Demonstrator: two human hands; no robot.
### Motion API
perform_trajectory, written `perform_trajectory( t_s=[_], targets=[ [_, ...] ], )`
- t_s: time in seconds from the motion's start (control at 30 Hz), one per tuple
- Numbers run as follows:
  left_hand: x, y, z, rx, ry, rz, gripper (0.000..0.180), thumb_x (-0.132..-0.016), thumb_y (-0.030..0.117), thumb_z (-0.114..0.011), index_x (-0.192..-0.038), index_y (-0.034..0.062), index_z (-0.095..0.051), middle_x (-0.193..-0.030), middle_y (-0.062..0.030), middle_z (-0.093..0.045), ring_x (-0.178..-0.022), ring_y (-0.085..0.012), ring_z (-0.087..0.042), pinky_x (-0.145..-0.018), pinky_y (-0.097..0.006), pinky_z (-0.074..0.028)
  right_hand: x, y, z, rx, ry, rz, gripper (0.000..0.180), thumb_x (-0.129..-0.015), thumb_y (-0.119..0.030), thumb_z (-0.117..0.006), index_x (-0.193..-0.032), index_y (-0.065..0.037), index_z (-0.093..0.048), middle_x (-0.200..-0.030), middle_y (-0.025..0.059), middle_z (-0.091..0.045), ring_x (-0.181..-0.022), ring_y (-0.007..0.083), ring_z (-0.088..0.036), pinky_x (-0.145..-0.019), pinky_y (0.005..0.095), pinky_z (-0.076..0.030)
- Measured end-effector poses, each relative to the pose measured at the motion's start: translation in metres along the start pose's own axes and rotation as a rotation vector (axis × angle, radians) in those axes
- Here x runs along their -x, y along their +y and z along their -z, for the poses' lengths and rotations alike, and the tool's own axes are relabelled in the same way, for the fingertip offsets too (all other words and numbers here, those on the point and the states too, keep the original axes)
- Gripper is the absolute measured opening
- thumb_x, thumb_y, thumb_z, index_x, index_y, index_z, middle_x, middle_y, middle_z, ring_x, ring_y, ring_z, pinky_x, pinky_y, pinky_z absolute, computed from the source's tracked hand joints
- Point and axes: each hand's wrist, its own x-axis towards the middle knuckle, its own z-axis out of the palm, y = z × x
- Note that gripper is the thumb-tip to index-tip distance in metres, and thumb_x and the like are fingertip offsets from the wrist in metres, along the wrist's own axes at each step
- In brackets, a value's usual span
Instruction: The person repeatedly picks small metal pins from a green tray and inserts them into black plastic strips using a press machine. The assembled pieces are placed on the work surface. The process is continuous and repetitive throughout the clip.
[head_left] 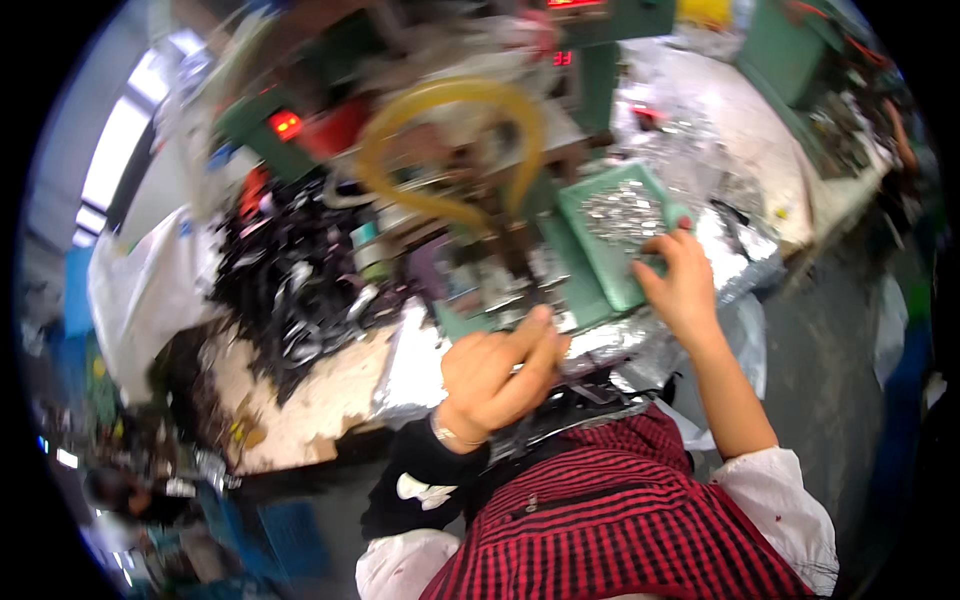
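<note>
My left hand (503,372) is closed in a pinch at the front of a bench machine (515,245), its fingertips just below the machine's working head. Whatever lies between those fingers is too small and blurred to make out. Over the right edge of a green tray (622,290) hovers my right hand (682,285), thumb and forefinger curved with a gap between them. Small shiny metal pieces (622,212) are heaped in that tray. A thick yellow hose (375,135) loops above the machine.
To the left, a tangled pile of black strips (290,280) covers part of the worktable (345,390). A white bag (150,290) hangs at its left edge. Silvery plastic sheeting (735,255) lies right of the tray. Green boxes with red displays (285,125) stand behind.
</note>
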Motion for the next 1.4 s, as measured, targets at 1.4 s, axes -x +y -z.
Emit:
perform_trajectory(
  t_s=[1.4],
  targets=[
    [0.118, -0.138, 0.064, -0.18, 0.22, 0.846, 0.013, -0.098, 0.011, -0.067, -0.101, -0.0016, -0.067, -0.089, -0.0093, -0.073, -0.075, -0.0176, -0.068, -0.067, -0.03, -0.052, -0.019, -0.117, -0.015, -1.065, -0.006, -0.046, 0.03, -0.084, -0.002, -0.074, -0.113, 0.0, -0.065, -0.1, 0.0083, -0.072, -0.094, 0.015, -0.068, -0.085, 0.0291, -0.052]
  ],
)
